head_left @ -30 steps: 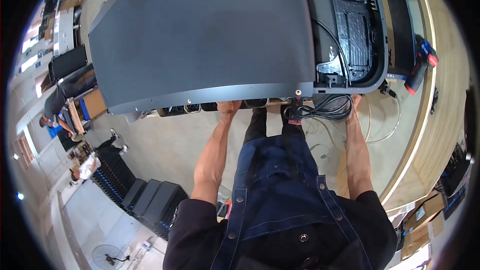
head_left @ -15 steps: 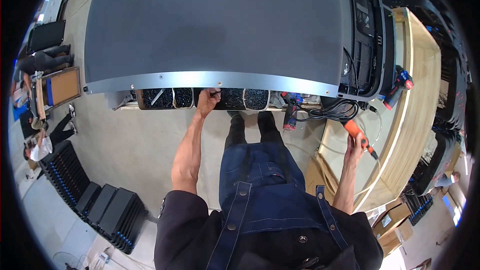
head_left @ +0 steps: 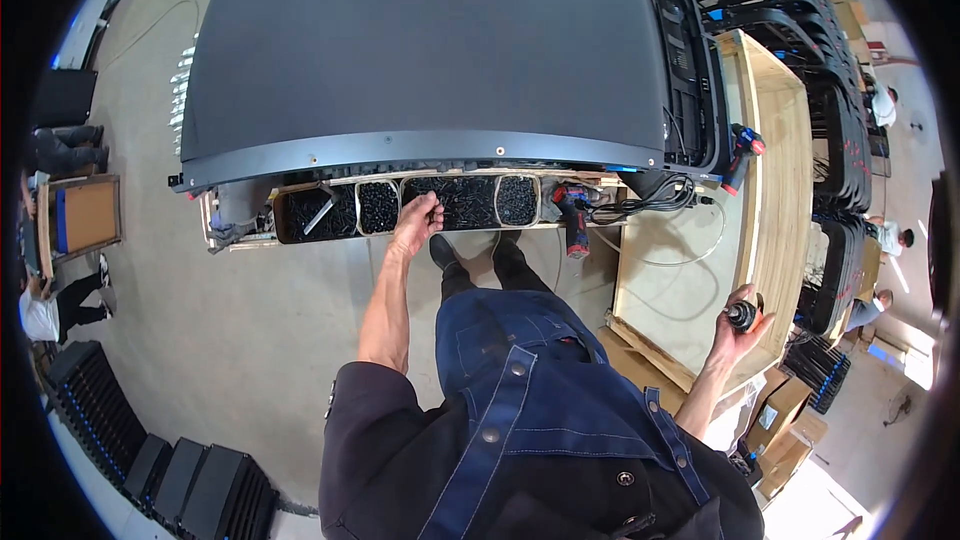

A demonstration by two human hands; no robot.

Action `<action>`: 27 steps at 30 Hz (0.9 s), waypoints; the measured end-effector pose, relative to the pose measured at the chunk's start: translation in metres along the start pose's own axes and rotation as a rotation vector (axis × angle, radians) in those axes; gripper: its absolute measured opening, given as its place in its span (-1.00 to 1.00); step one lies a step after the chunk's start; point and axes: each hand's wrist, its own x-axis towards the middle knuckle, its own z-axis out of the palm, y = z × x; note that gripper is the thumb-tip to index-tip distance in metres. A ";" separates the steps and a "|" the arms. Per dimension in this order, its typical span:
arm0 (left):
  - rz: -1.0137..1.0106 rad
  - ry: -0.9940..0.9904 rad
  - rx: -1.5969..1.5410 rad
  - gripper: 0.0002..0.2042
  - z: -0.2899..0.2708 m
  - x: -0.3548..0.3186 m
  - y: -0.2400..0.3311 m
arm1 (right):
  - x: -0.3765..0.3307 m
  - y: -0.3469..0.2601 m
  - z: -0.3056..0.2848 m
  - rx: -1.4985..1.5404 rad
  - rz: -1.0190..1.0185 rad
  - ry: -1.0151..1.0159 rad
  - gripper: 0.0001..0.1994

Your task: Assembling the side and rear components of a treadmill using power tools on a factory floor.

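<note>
My left hand (head_left: 415, 224) is over a wooden tray's bin of black screws (head_left: 460, 196), fingers pinched together; what they hold, if anything, is too small to make out. Out to the right, my right hand (head_left: 735, 338) is closed around an orange electric screwdriver (head_left: 742, 316), its dark tip end turned toward me. Just beyond the tray lies a large dark grey flat panel (head_left: 420, 50) with a metal strip (head_left: 400, 146) along its near edge.
A red-and-black cordless drill (head_left: 573, 220) and coiled black cable (head_left: 645, 200) sit at the tray's right end. Another cordless drill (head_left: 742, 158) rests by the wooden crate (head_left: 775, 180). Stacked black frames (head_left: 835, 140) stand at far right. People work at both sides.
My right hand has moved right and turned the screwdriver end-on. My left hand stays at the screw bins, now more visible as the view has shifted.
</note>
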 end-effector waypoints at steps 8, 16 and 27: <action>0.101 -0.084 0.046 -0.72 0.031 -0.025 0.001 | -0.061 0.089 0.045 -0.558 -0.207 -0.286 -0.58; 0.099 -0.234 -0.164 -0.74 0.112 -0.098 0.008 | -0.097 0.201 0.100 -0.764 -0.149 -0.545 -0.34; -0.177 -0.356 -0.528 -0.76 0.226 -0.150 -0.005 | -0.078 0.250 0.120 -0.563 -0.087 -0.573 -0.55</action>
